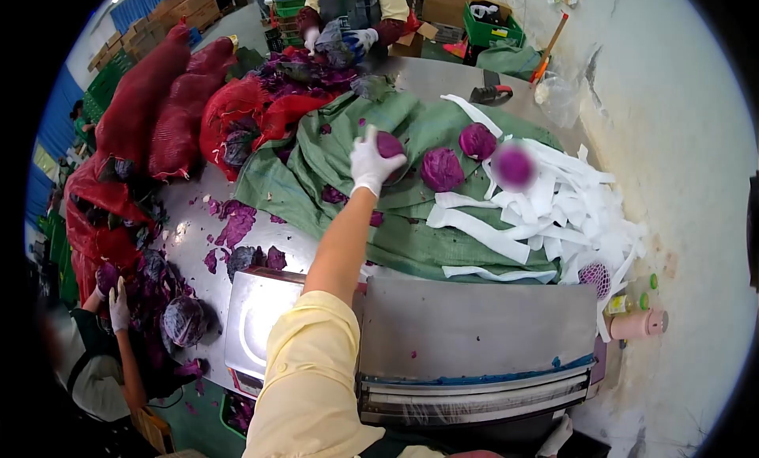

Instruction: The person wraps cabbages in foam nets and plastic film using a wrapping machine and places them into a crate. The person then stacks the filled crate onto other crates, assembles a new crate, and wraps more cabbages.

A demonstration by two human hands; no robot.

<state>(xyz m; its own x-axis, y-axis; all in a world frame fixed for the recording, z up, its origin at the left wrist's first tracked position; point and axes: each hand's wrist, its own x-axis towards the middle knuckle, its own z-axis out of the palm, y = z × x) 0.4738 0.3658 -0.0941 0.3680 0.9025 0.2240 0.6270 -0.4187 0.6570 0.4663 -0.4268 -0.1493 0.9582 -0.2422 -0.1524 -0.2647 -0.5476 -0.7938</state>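
Note:
My left hand [371, 164], in a white glove, reaches forward over the green cloth [340, 209] and curls its fingers and thumb around a red cabbage [390, 145]. To its right sit two trimmed red cabbages [443, 170] and a round purple shape [514, 166] that looks blurred. White foam net sleeves [545, 209] lie in a heap farther right. Low at the right, my right hand [558, 436] shows only in part, gloved in white beside the film wrapping machine [478, 323]; its fingers are not clear.
A scale [257, 319] stands left of the wrapper. Red mesh sacks [142, 94] line the left side, near loose purple leaves [237, 223]. Two co-workers handle cabbage, one across the table [451, 70] and one at lower left. A pink bottle [636, 324] is by the wall.

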